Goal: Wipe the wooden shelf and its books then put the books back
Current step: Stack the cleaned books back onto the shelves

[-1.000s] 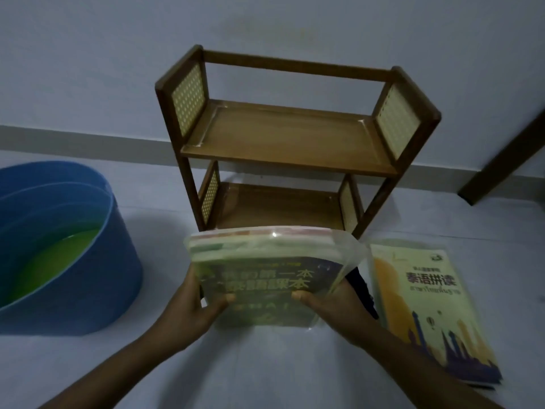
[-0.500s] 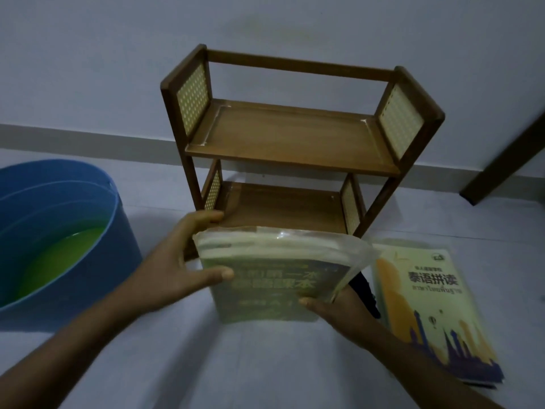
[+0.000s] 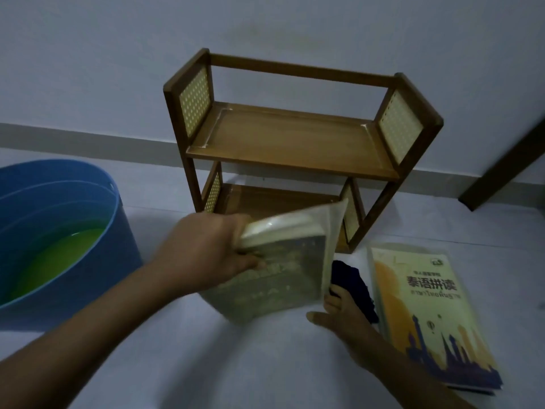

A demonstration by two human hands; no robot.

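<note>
The empty two-tier wooden shelf (image 3: 283, 149) stands on the floor against the wall. In front of it my left hand (image 3: 203, 255) grips the top left edge of a plastic-wrapped book (image 3: 283, 273), which is tilted with its right side raised; its lower edge is near the floor. My right hand (image 3: 342, 314) is low at the book's right edge, thumb spread, fingertips at a dark blue cloth (image 3: 354, 281) lying on the floor. It holds nothing that I can see. A second yellow book (image 3: 424, 314) lies flat to the right.
A blue bucket (image 3: 121, 243) with green liquid (image 3: 59, 255) stands at the left, close to my left forearm. A dark wooden door frame (image 3: 507, 172) slants at the far right. The floor is pale and the wall runs right behind the shelf.
Both hands held the book level; my left hand then shifted to its top left edge and tilted it. My right hand has come off the book and dropped toward the dark cloth.
</note>
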